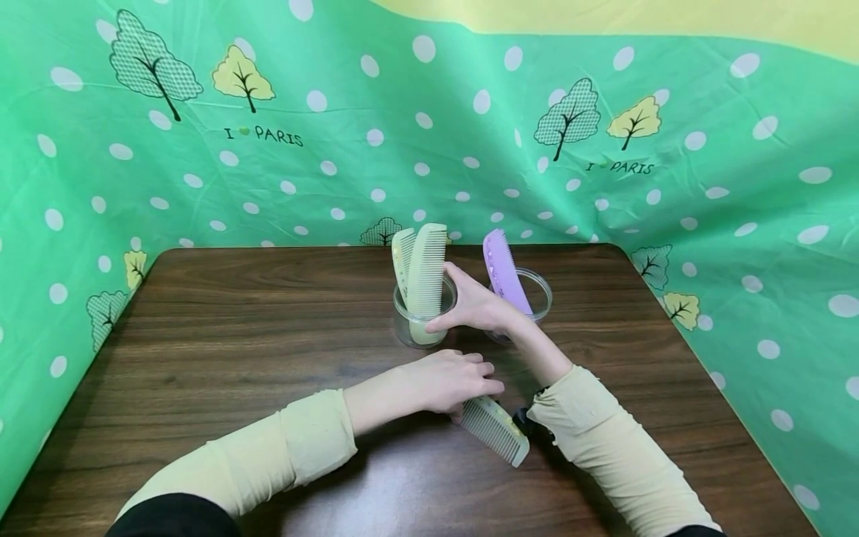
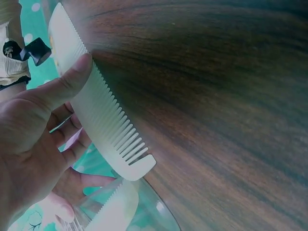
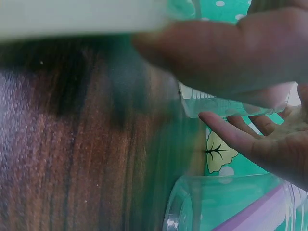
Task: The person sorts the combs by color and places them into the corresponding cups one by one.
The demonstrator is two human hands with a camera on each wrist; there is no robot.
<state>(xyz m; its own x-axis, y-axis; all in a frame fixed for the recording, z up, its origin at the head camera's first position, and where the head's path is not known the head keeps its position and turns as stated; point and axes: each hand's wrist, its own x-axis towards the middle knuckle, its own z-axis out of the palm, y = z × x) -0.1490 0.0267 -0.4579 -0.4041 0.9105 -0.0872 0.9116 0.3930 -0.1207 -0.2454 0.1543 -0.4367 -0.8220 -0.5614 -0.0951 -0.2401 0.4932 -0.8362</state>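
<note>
My left hand (image 1: 450, 380) grips a pale green comb (image 1: 495, 429) that lies slanted low over the table, its teeth toward me. The thumb lies across the comb in the left wrist view, with a rounded end pointing at a clear jar (image 2: 161, 204). My right hand (image 1: 473, 302) is curved round the right side of that jar, thumb in front and index finger by the rim. Two pale green combs, a broad one (image 1: 427, 272) and a partly hidden one (image 1: 403, 257), stand in it. The left hand's blurred fingers partly cover the jar in the right wrist view.
Just right of the right hand, a second clear jar (image 1: 549, 298) holds a purple comb (image 1: 505, 272) leaning left. Dark wooden table (image 1: 235, 321) lies beneath everything. A green dotted cloth (image 1: 403, 97) hangs behind and at both sides.
</note>
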